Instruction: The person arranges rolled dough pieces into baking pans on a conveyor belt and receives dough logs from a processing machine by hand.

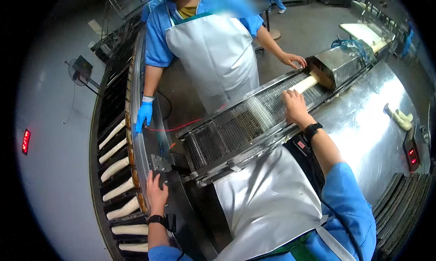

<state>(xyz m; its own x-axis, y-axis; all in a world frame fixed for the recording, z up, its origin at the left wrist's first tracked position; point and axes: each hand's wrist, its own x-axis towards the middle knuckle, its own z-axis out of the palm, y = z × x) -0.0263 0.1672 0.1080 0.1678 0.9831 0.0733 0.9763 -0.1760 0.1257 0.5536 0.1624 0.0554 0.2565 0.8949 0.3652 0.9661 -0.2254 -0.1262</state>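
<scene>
A pale dough roll (303,85) lies on the metal mesh conveyor (247,118), its far end under the mouth of a metal housing (338,66). My right hand (296,107) has its fingers curled at the roll's near end, which they partly cover. Over by the long metal rail, my left hand (156,195) is open, fingers apart and holding nothing. Left of it, long dough pieces (119,188) sit in the dark slots of a curved line of trays (109,172).
Across the conveyor stands a co-worker in a white apron (211,52), a blue-gloved hand (144,115) at the rail and a bare hand (293,60) near the housing. On the steel table (363,120) lie dough scraps (400,119) and a scale with red digits (412,154). Dark trays (399,215) are stacked at lower right.
</scene>
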